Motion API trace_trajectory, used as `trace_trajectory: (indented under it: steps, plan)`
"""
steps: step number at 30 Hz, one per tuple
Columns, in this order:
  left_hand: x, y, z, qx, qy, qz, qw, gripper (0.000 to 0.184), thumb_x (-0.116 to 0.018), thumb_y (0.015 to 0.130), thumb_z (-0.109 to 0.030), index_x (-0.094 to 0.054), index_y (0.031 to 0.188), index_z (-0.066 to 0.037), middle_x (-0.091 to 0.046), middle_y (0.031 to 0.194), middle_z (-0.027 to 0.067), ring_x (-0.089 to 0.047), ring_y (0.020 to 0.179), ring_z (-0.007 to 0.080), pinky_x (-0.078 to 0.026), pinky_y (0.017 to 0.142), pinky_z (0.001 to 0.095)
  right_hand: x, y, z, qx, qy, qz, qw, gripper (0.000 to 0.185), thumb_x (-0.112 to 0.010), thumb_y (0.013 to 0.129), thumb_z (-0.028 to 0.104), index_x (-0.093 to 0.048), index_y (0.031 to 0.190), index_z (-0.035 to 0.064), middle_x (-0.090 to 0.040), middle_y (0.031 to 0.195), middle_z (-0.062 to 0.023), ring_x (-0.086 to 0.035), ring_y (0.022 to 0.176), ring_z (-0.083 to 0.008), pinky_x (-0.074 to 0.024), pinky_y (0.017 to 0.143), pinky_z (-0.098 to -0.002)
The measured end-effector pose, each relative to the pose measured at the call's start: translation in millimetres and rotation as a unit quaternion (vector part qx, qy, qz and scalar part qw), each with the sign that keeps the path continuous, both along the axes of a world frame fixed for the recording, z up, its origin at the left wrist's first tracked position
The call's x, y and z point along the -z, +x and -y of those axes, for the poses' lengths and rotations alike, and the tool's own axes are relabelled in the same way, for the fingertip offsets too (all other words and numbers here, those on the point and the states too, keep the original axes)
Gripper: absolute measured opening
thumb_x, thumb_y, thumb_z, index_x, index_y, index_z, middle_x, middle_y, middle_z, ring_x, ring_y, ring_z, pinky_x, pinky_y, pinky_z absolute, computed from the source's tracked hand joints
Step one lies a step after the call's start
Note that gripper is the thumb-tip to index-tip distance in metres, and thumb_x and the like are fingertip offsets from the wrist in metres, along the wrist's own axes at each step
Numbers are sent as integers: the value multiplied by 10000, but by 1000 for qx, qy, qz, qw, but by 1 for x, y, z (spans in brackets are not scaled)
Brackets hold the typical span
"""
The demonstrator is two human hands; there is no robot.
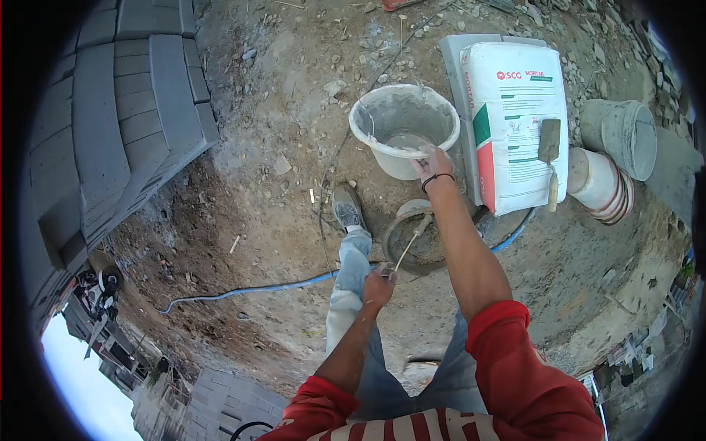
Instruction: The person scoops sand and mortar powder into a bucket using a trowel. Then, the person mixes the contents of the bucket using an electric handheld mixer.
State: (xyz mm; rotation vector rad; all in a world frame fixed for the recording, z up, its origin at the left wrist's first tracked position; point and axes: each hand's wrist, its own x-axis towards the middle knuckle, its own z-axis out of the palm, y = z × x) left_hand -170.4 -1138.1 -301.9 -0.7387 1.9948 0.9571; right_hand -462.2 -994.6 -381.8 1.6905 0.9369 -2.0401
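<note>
Red sleeves (533, 375) are nearest; right hand (434, 163) grips near rim of white bucket (392, 164), probably for steadying it; left hand (379, 284) holds thin-stemmed tool (406, 251).

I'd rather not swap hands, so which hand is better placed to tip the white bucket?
Probably your right hand: it grips the near rim of the white bucket. Your left hand is farther from the bucket and holds a thin rod.

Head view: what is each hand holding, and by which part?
Right hand: the white bucket, by its near rim. Left hand: a slender tool, by its near end.
</note>
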Motion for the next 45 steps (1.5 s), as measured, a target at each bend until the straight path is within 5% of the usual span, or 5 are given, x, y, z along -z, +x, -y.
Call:
trace_trajectory:
  steps: [15, 26, 29, 31, 45]
  plan:
    - [-57, -65, 55, 62, -33, -7, 997, 252, -601, 853, -134, -655, 1039, 28, -698, 860, 141, -689, 751, 193, -554, 724, 320, -306, 306, -317, 144, 223, 127, 956, 286, -533, 886, 72, -606, 1163, 66, -631, 1088, -58, -642, 934, -176, -592, 702, -360]
    - [-147, -65, 35, 180, -228, 40, 956, 383, -582, 888, -358, -691, 1130, -82, -687, 1097, 175, -673, 990, 338, -515, 886, 398, -57, 397, -549, 443, 184, 127, 868, 296, -563, 922, 199, -623, 1165, 42, -629, 1156, -102, -589, 1107, -307, -507, 920, -426]
    - [-174, -26, 73, 149, -183, 163, 958, 490, -483, 947, -390, -586, 1289, -54, -598, 1278, 204, -585, 1166, 302, -465, 983, 390, 112, 564, -551, -264, 427, -134, 854, 395, -605, 892, 276, -584, 1231, 73, -619, 1163, -98, -593, 1078, -335, -515, 885, -457]
    - [-196, -5, 68, 94, -130, 233, 959, 517, -482, 945, -425, -562, 1316, -74, -573, 1310, 197, -571, 1184, 302, -450, 998, 388, 17, 445, -514, 159, 109, 100, 976, 335, -599, 890, 260, -580, 1170, 76, -625, 1128, -105, -613, 1001, -299, -533, 781, -425]
    - [-270, -269, 45, -566, 382, 119, 721, 701, -388, 972, -588, -275, 1517, -161, -369, 1501, 177, -409, 1346, 329, -335, 1102, 447, -118, -105, -234, -581, 333, -183, 720, 161, -632, 839, 161, -611, 948, 43, -692, 826, -180, -681, 773, -350, -528, 716, -426]
